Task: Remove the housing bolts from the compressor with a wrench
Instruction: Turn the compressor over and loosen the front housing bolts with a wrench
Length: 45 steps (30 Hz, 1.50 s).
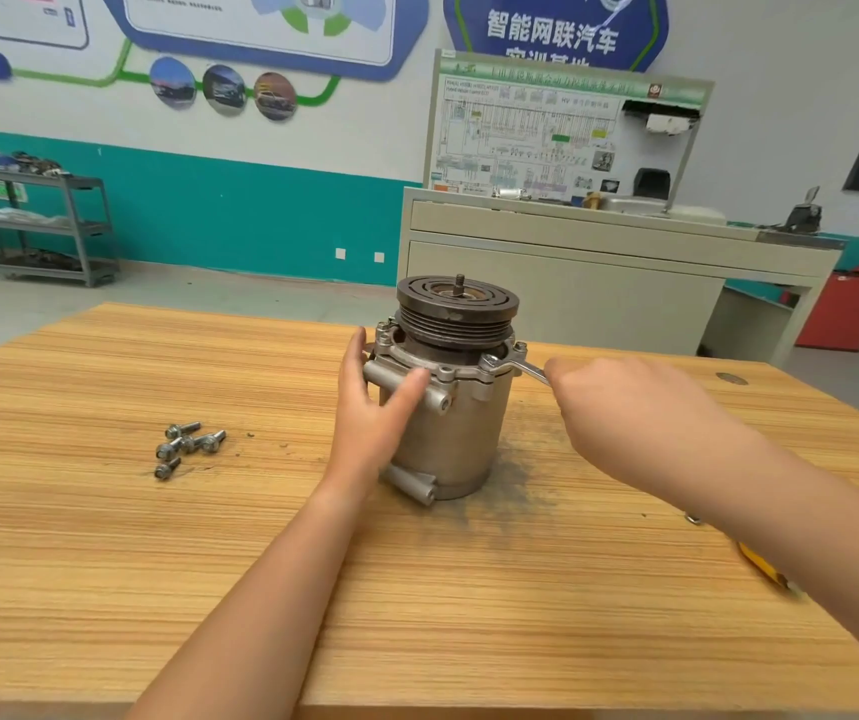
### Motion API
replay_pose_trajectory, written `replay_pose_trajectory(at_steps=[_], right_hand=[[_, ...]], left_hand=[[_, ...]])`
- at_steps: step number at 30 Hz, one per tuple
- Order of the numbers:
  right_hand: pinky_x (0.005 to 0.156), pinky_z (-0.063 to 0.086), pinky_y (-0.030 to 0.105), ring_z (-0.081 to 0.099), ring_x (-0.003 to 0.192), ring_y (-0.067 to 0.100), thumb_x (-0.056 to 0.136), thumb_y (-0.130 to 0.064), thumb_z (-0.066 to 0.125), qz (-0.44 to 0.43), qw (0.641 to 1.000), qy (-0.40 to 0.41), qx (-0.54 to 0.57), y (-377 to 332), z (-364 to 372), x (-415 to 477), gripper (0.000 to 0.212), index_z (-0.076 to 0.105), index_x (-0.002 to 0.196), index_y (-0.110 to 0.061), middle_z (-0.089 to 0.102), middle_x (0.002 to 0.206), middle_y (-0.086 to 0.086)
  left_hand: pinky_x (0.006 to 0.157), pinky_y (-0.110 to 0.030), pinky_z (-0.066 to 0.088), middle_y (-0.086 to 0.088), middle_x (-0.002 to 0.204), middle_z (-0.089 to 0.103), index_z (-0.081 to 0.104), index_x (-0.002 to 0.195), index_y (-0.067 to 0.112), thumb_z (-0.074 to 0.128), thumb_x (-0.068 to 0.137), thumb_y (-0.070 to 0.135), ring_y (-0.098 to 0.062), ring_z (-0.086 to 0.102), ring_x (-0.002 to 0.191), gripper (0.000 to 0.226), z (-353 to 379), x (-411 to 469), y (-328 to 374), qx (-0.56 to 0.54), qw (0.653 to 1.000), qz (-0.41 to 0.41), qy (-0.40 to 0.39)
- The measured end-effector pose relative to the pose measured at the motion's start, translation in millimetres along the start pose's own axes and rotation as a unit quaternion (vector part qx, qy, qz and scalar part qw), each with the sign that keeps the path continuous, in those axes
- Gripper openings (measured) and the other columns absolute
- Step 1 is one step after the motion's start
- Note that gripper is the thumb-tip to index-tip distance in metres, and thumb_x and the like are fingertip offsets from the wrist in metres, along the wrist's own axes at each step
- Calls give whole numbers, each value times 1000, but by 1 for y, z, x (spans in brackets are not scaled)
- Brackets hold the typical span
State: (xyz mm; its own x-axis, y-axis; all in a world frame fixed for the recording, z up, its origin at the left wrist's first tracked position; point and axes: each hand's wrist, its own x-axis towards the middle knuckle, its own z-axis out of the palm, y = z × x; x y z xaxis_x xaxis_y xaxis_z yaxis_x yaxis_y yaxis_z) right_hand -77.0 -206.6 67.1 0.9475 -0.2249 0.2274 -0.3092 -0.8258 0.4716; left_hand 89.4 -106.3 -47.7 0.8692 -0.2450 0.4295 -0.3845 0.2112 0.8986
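several loose bolts (189, 445), right hand (624, 418) gripping wrench (527, 367)

Single view: head cam, worn by the person, wide-angle, so straight lines bow twd the edges. Looks fwd & down along both forearms, which come in from the bottom edge. Left hand (372, 407) & right hand (624, 413) sit approx. mid-frame at arm's reach, close enough to show the wrench (520, 367) gripped in the right hand. Compressor (458, 433) stands between the hands. Table (105, 563) fills the lower half, under the hands. Beyond the hands, the upper half takes in the wall (261, 210), w/ a shelf cart (37, 220) far left of the left hand.
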Motion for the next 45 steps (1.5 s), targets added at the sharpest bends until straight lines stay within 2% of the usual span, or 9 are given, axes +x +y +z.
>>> replay_pose_trajectory(at_steps=[5,12,17,22,28,36,40,44,45], right_hand=[[39,23,25,29,56,19,89,3,40,-26,996,-50,-65,-9,-12,2,30,49,115,-8,25,62,-1],[38,22,25,23,46,15,89,3,39,-58,989,-51,-124,-5,-15,5,32,47,119,-5,25,60,-2],[36,19,25,24,42,16,91,-2,39,-101,979,-25,-175,5,-11,12,31,44,121,-5,26,56,1],[38,20,25,30,42,13,94,-31,28,-115,986,13,-120,29,10,17,30,34,119,-14,31,51,-3],[43,28,25,41,54,16,92,-11,38,-106,986,50,-116,50,41,42,36,28,126,-16,42,69,-3],[95,38,48,60,92,38,80,18,43,-102,976,194,10,36,69,84,34,55,110,6,62,103,25],[66,47,44,61,75,39,90,3,46,13,940,273,203,32,69,71,21,57,108,2,66,87,21],[51,47,21,55,53,7,95,-12,41,125,786,282,535,39,50,33,21,51,113,-17,54,65,1],[47,41,18,49,46,7,94,-12,41,121,795,276,526,41,44,22,20,51,109,-21,50,60,-1]], left_hand=[[106,-21,25,11,148,26,21,147,24,69,79,40,4,23,130,84,9,-10,2,59,995,60,51],[115,-45,21,10,149,23,19,147,23,59,60,65,-3,19,137,104,11,-18,10,123,988,89,33],[114,-44,24,18,137,25,19,146,27,64,57,62,1,23,133,106,10,-17,11,105,991,80,26],[112,-29,22,19,139,23,11,144,36,69,56,60,3,21,134,108,10,-16,8,86,993,82,11],[108,-21,22,19,138,23,7,136,46,72,62,50,3,22,134,98,9,-15,5,64,994,92,2],[114,-36,26,12,144,24,3,134,49,66,60,58,-3,23,137,98,8,-15,2,76,991,112,4],[115,-32,23,13,147,20,1,136,47,65,60,58,-1,18,139,100,8,-14,1,69,991,113,1],[107,-19,15,22,145,7,-6,129,58,64,60,60,9,7,135,99,8,-14,2,52,993,105,-8],[106,-18,14,23,144,6,-7,128,59,64,60,60,9,6,136,99,8,-15,3,49,994,102,-8]])
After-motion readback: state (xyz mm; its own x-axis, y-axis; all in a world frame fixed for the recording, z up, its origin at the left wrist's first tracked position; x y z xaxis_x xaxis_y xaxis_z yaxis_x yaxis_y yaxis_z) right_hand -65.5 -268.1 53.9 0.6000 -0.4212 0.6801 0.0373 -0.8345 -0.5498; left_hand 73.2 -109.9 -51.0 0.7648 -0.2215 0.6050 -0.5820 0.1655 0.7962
